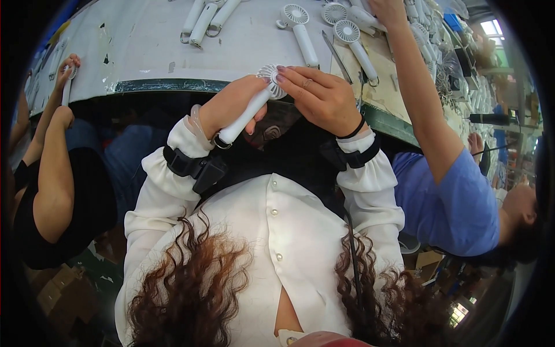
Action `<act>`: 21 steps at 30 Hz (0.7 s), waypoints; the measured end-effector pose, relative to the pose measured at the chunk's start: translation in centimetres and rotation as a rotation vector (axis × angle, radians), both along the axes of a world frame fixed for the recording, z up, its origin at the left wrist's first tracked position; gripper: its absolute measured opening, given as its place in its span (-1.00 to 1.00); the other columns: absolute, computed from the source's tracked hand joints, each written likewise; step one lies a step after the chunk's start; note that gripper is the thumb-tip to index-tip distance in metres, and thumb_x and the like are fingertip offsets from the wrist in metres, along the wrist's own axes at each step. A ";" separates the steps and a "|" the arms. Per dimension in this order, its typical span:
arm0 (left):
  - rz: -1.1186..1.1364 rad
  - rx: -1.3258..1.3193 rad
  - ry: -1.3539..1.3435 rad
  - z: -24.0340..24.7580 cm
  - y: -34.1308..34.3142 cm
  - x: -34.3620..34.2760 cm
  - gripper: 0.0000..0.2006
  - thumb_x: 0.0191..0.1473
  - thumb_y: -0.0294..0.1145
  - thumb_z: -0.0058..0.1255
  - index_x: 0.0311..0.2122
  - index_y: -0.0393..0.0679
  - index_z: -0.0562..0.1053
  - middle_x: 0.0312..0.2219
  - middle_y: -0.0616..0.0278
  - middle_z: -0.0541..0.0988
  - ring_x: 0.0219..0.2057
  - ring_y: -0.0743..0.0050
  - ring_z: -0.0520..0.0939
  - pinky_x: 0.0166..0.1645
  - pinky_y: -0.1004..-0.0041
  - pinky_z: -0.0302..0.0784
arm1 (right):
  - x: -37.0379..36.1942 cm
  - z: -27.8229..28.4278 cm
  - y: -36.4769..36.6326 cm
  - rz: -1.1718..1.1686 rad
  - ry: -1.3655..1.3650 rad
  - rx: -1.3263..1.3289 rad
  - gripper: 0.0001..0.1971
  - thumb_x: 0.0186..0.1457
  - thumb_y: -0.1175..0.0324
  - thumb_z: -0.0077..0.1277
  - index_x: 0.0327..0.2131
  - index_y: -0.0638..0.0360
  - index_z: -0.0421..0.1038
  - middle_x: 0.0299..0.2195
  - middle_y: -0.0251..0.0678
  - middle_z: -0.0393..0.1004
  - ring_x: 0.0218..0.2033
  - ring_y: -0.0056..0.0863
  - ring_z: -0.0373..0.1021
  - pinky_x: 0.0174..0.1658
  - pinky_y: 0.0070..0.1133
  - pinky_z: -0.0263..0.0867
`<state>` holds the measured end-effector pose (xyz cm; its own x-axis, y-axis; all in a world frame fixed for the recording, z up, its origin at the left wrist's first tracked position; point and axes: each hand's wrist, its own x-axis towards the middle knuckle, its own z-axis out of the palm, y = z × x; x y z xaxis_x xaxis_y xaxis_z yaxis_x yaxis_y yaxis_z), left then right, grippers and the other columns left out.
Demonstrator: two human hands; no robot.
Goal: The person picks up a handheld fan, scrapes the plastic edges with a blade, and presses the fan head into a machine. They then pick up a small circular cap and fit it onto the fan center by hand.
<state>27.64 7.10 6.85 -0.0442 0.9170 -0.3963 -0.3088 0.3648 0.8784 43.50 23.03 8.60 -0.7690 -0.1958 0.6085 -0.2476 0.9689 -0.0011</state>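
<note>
A white handheld fan (244,119) tilts between my two hands, just off the table's near edge. Its round grille is at the upper right end, and a small metal ring hangs at the handle's lower end. My left hand (236,103) is closed around the handle and the side of the fan head. With fingers together, my right hand (326,99) grips the right edge of the grille. Its thumb is hidden behind the other fingers.
On the white table (144,52), several similar fans lie beyond my hands, including one fan (302,37) straight ahead. A thin pointed metal tool (337,56) lies beside it. A co-worker's arm (425,92) reaches across at right; another person's hand (70,62) holds a fan at left.
</note>
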 end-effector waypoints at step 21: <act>0.179 0.103 0.200 0.0 0.3 1.6 -0.71 0.22 -0.19 -0.17 -0.26 -0.27 0.32 -0.66 0.29 0.43 -0.76 0.60 0.42 -0.66 0.58 0.34 | -0.2 -0.4 -0.6 -0.028 -0.052 -0.533 -0.65 -0.08 0.62 0.05 -0.14 0.17 0.48 -0.03 -0.26 0.46 0.00 -0.33 0.37 0.00 -0.53 0.30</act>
